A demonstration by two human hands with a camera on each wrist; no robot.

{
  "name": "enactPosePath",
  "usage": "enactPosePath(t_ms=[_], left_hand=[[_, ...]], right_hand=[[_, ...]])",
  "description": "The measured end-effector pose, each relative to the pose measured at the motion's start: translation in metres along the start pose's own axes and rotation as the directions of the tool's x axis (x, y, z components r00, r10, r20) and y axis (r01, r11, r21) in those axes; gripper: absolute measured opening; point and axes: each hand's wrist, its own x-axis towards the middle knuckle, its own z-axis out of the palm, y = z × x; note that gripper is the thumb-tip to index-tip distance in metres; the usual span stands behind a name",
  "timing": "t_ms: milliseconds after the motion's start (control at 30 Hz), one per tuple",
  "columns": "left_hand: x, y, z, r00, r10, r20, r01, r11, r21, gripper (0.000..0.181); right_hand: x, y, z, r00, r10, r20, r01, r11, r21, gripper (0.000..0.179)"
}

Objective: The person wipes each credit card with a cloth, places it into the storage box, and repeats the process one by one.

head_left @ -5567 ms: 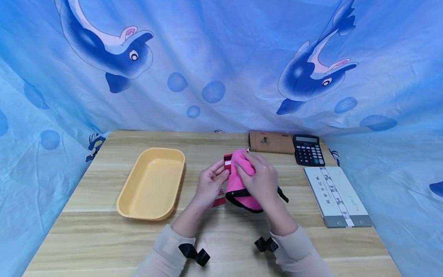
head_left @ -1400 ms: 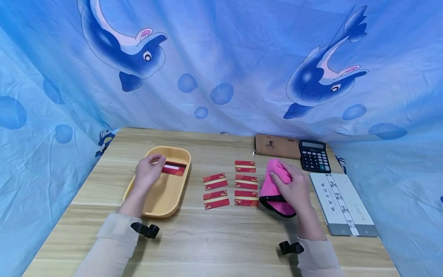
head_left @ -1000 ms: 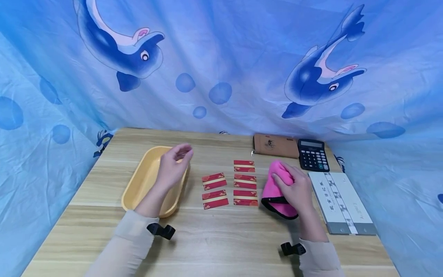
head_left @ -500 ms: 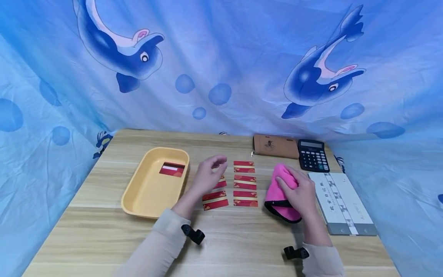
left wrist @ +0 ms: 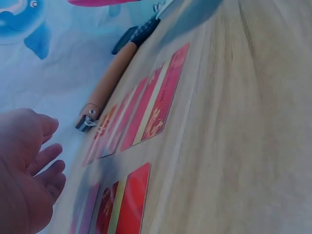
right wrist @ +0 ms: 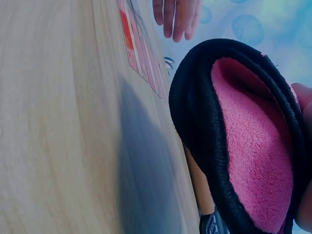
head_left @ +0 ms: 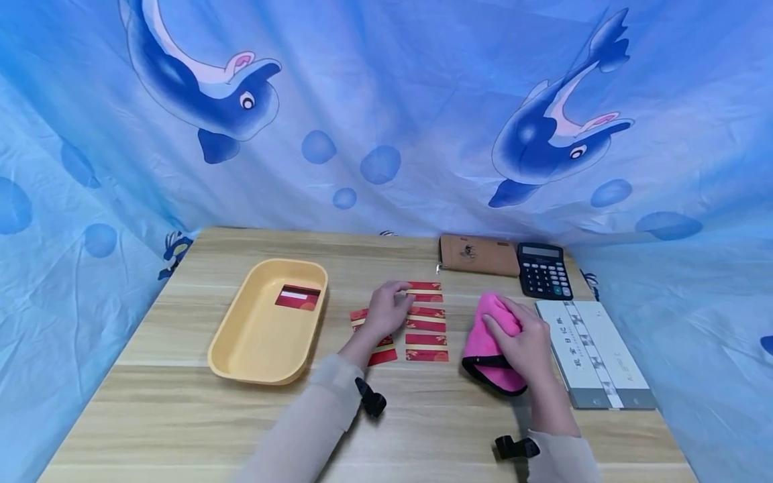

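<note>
My left hand [head_left: 389, 310] hovers over the red-and-gold cards, its fingertips close to the far right card [head_left: 425, 296]. In the left wrist view its fingers are loosely bent with nothing between them. More cards lie in two columns, such as the near right card [head_left: 427, 355]; the hand partly covers the left column. My right hand [head_left: 527, 339] grips a pink fleece pouch [head_left: 490, 312] with black edging. The right wrist view shows the pouch's black-rimmed mouth and pink plush inside. One card [head_left: 298, 298], dark stripe up, lies in the yellow tray [head_left: 219, 359].
A brown wallet [head_left: 479, 255] and a black calculator [head_left: 545, 272] stand at the back right. Below them lies a white-and-grey account book [head_left: 594, 354]. A blue dolphin-print curtain [head_left: 386, 87] hangs behind the wooden table [head_left: 417, 436].
The left hand left a card in the tray and moved right to the far cards. Earlier it held a card beside the pouch. The right hand keeps the pouch and shifted slightly.
</note>
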Motion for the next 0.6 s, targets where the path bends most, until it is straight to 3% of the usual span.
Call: enactPosePath(t_ms=[267, 600], left_hand=[[0.024, -0.004, 0.002, 1.000, -0.018, -0.025, 0.020, 0.997, 0.077, 0.034], [0.036, -0.015, 0.004, 0.995, -0.057, 0.076, 0.052, 0.997, 0.060, 0.044]], right_hand=[[0.000, 0.003, -0.004, 1.000, 0.011, 0.011, -0.011, 1.000, 0.014, 0.049], [-0.003, 0.009, -0.011, 0.998, 0.052, 0.024, -0.052, 0.999, -0.002, 0.050]])
